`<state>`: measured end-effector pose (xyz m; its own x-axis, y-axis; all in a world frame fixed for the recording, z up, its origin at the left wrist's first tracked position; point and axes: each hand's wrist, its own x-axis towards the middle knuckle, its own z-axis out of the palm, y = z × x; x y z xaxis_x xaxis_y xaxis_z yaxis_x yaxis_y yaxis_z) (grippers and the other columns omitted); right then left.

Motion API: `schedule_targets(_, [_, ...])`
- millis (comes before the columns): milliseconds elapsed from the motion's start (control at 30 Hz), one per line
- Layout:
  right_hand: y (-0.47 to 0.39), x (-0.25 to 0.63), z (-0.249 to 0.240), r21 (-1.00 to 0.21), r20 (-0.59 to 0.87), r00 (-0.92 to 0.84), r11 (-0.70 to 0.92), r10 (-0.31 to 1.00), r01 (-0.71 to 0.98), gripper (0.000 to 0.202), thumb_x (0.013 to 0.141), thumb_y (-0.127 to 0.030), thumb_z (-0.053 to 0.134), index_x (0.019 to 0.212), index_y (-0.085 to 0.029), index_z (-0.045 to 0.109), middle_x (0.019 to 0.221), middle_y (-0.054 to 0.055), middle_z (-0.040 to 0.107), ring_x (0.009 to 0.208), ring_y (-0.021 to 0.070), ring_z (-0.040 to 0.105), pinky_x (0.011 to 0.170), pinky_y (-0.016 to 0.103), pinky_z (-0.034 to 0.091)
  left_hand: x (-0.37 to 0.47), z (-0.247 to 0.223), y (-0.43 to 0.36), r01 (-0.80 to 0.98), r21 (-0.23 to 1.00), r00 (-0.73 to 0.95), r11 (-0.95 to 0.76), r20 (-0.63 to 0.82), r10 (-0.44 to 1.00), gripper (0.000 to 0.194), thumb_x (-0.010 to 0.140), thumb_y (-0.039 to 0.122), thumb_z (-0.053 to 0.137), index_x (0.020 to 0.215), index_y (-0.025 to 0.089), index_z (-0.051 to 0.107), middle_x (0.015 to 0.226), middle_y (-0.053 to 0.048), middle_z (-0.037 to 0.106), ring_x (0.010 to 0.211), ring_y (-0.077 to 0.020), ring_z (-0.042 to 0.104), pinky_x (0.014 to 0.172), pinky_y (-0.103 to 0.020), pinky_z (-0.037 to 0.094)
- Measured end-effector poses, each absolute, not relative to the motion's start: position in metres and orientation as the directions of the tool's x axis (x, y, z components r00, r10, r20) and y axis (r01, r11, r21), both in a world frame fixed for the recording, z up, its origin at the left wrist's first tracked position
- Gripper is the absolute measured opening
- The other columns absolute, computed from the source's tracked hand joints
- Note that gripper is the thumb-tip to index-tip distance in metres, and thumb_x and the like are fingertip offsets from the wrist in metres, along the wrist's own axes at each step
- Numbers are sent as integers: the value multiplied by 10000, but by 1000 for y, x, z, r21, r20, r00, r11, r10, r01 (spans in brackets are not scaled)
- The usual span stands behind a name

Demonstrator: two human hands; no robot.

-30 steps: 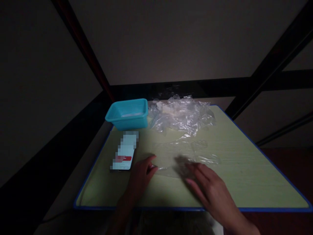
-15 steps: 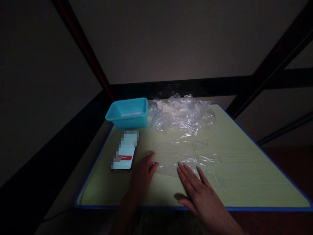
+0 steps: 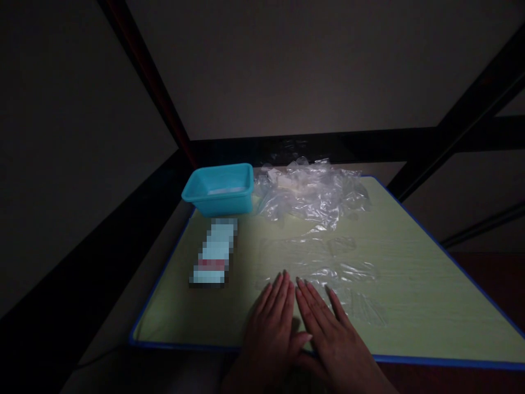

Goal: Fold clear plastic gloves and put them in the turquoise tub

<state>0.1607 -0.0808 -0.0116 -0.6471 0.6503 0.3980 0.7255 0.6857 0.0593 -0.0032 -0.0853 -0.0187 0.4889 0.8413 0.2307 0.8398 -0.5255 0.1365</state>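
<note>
A thin clear plastic glove (image 3: 295, 254) lies spread flat on the table, its finger-like strips pointing right. My left hand (image 3: 273, 323) rests palm down on the glove's near edge, fingers stretched out and side by side. Close beside it, my right hand (image 3: 328, 328) also lies flat, fingertips on the film and fingers extended. The two thumbs come near each other at the table's front edge. Neither hand grips anything. Part of the glove is hidden under the hands.
A crumpled heap of clear plastic (image 3: 318, 194) with whitish pieces in it lies at the back. Left of it stands a turquoise basket (image 3: 223, 205). A phone (image 3: 215, 251) with a lit, blurred screen lies at the left. The yellow-green table (image 3: 430, 306) has a blue rim.
My left hand has moved right from the glove's left end, and its pinched fingers have straightened and flattened beside my right hand. My right hand has stayed nearly in place.
</note>
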Motion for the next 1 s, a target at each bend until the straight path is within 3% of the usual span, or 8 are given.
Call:
schedule_targets(200, [-82,163,-9,94,373,-665,687,646,720,738,850,-530,417,1381,-29,314,1360,170,461,1285,267,347,1060,435,137,-8,-19,-88,882,101,446,-460,133,885,787,835,575,429,1396,49,262,1439,-189,303,1325,-307,301,1027,-452,335])
schedule_targets(500, [-82,183,-9,114,367,-615,622,698,774,797,875,-591,296,1442,-58,124,1365,163,455,1271,261,384,996,444,266,-13,-21,-97,926,-42,373,-375,254,893,712,870,524,395,1374,32,291,1421,-200,340,1314,-306,322,992,-466,351])
schedule_targets(1000, [-84,198,-13,86,362,-539,548,761,832,782,895,-551,290,1450,-61,36,1380,175,431,1271,276,390,982,438,327,-15,-19,-98,934,-45,353,-355,275,894,661,895,526,317,1355,52,329,1411,-191,368,1303,-307,336,982,-467,331])
